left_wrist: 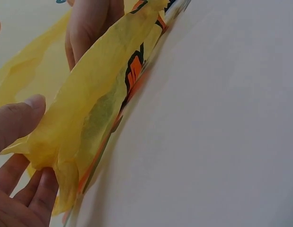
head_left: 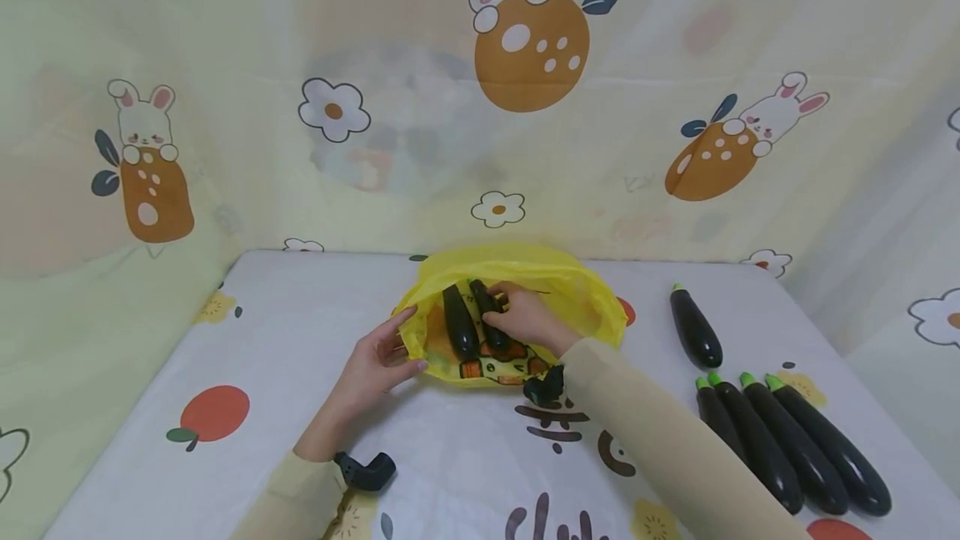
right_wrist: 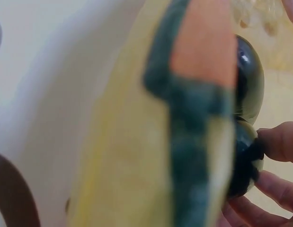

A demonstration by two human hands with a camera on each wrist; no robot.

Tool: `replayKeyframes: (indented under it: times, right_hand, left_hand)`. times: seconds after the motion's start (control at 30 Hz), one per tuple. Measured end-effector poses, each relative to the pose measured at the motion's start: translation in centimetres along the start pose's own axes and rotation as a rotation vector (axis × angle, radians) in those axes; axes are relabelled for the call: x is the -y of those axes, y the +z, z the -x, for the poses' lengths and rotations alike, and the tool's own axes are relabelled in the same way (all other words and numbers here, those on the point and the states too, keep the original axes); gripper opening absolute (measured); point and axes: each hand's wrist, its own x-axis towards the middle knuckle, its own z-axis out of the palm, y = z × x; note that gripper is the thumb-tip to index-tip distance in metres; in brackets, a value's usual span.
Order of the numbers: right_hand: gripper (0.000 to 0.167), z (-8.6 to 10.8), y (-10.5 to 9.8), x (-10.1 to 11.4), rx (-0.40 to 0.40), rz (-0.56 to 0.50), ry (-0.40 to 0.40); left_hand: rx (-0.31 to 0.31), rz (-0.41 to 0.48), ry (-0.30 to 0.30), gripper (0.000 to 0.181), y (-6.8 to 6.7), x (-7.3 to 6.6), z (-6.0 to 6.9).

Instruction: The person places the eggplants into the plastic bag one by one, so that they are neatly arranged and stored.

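A yellow plastic bag (head_left: 487, 257) lies on the table with its mouth spread toward me and an orange-and-black print on its lower side. My left hand (head_left: 375, 361) holds the bag's left edge, thumb on one side and fingers on the other. Inside the mouth, my right hand (head_left: 528, 319) grips a dark eggplant (head_left: 483, 300) with thumb and fingers. Beside it in the bag lies another eggplant (head_left: 460, 327). From the right wrist, the near bag wall (right_wrist: 137, 156) covers part of both eggplants.
To the right, a single eggplant (head_left: 696, 327) lies behind a row of several eggplants (head_left: 798, 444) with green stem ends. A white printed cloth (head_left: 300, 332) covers the table, and a patterned curtain (head_left: 405, 190) hangs behind. Black wrist cameras (head_left: 366, 472) sit on both wrists.
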Motion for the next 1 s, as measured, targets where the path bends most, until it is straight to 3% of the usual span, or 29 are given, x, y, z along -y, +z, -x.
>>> replayKeyframes:
  times: [1.0]
  right_hand:
    - [0.050, -0.07, 0.36, 0.00, -0.018, 0.016, 0.025]
  left_hand:
    - [-0.012, -0.012, -0.048, 0.083, 0.16, -0.30, 0.00]
